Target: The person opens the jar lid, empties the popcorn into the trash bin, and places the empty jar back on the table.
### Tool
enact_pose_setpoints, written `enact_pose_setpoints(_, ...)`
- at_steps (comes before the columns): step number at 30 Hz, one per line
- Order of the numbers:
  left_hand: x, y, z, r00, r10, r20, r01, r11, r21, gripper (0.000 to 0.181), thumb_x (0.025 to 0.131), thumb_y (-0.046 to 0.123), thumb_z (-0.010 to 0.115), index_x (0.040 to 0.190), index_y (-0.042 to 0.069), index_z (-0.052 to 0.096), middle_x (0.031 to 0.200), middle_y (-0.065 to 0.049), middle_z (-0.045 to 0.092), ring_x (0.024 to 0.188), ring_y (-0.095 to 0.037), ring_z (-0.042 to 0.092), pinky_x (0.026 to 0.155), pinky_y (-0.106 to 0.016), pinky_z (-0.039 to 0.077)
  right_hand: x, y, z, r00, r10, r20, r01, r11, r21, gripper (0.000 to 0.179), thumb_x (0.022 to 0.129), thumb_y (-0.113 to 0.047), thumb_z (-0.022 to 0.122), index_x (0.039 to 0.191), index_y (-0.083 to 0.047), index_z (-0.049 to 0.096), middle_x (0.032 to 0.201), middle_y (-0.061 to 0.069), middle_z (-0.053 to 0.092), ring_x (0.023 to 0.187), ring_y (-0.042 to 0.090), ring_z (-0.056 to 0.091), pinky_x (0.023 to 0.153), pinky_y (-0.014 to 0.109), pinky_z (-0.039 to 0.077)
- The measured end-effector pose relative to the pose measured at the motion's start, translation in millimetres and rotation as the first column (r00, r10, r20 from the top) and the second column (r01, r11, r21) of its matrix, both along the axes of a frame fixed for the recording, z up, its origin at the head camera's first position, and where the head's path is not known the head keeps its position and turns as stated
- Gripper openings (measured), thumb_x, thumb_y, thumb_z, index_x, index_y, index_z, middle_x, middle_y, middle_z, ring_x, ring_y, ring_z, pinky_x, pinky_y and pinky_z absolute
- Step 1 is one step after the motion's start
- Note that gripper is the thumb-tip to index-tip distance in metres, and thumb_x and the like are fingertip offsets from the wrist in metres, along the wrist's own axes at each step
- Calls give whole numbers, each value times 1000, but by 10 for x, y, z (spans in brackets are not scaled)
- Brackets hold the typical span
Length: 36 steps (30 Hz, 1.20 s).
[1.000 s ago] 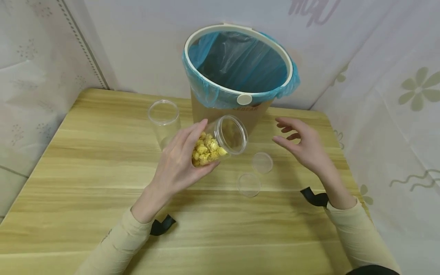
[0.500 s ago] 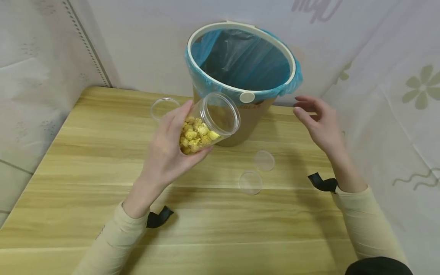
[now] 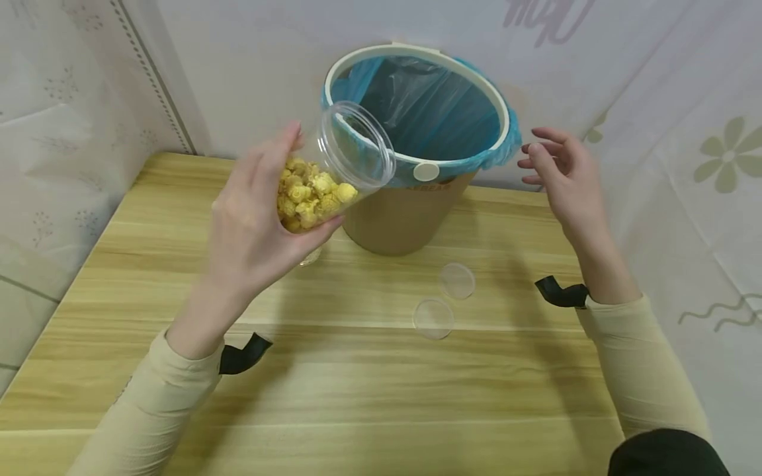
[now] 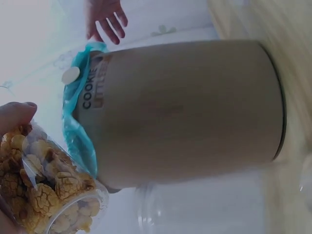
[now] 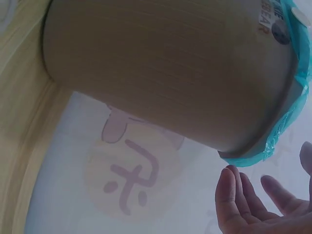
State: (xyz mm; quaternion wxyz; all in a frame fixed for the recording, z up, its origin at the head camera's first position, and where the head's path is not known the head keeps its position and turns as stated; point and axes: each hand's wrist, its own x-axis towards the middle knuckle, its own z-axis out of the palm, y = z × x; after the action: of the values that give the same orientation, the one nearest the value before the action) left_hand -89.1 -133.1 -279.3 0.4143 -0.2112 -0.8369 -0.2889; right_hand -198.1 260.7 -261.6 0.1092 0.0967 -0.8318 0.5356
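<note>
My left hand (image 3: 247,221) grips a clear plastic jar (image 3: 351,149) partly filled with yellow popcorn (image 3: 309,195). The jar is tilted, its uncovered mouth overlapping the left rim of the trash bin (image 3: 399,221) in the head view. In the left wrist view, popcorn (image 4: 41,183) lies against the jar's side and reaches toward its mouth. A blue bag (image 3: 446,125) lines the bin and folds over its pale rim. Beyond the bin's right side, my right hand (image 3: 571,182) holds nothing, its fingers loosely bent. The right wrist view has its fingers (image 5: 226,200) close to the bag's edge.
Two clear round lids (image 3: 458,281) lie on the wooden table (image 3: 357,390) in front of the bin. A second clear jar (image 4: 195,209) stands left of the bin, mostly hidden behind my left hand in the head view. Patterned cloth (image 3: 238,73) hangs behind.
My left hand has raised the popcorn jar up and to the left, bringing its mouth from the bin's front up to rim level. My right hand has moved right and farther away.
</note>
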Motion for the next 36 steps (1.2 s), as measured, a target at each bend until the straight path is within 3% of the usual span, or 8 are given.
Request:
enact_pose_setpoints(8,-78,-77,187,1000,15,-20,-16,998,-58,92,72,28,90,150,12,45,136,-15,64,116,-36,66,90,-61,58,-124,-36,115,1000,12,28,-9,996,-91,47,99,-33,67,142,-15,57,120,1,69,102,15,70,79,15,60)
enact_pose_setpoints(17,-141,-131,330,1000,27,-10,-28,991,-131,92,75,29,89,152,13,42,135,-19,63,117,-38,63,87,-63,57,-230,-125,231,997,20,78,-6,985,-174,49,98,-30,70,141,-13,57,123,5,65,101,15,68,76,18,61)
enact_pose_setpoints(21,-194,-177,419,999,49,7,-46,976,-211,90,80,33,86,154,13,38,131,-24,61,113,-41,62,84,-63,57,-271,-192,267,997,-5,73,13,994,-106,49,98,-32,70,142,-15,57,132,9,63,107,17,66,78,18,61)
enact_pose_setpoints(27,-355,-254,582,998,58,-1,-55,952,-301,90,82,33,85,155,13,36,130,-25,59,109,-43,62,80,-64,56,-358,-290,270,993,-55,103,49,997,55,55,99,-42,65,148,-22,50,148,11,56,125,21,60,83,19,58)
enact_pose_setpoints(36,-582,-320,776,996,79,42,-59,929,-365,92,80,27,85,156,16,35,132,-24,60,105,-46,60,78,-70,53,-491,-370,276,980,-60,188,39,993,114,70,97,-48,64,158,-28,36,153,14,51,136,26,53,108,40,51)
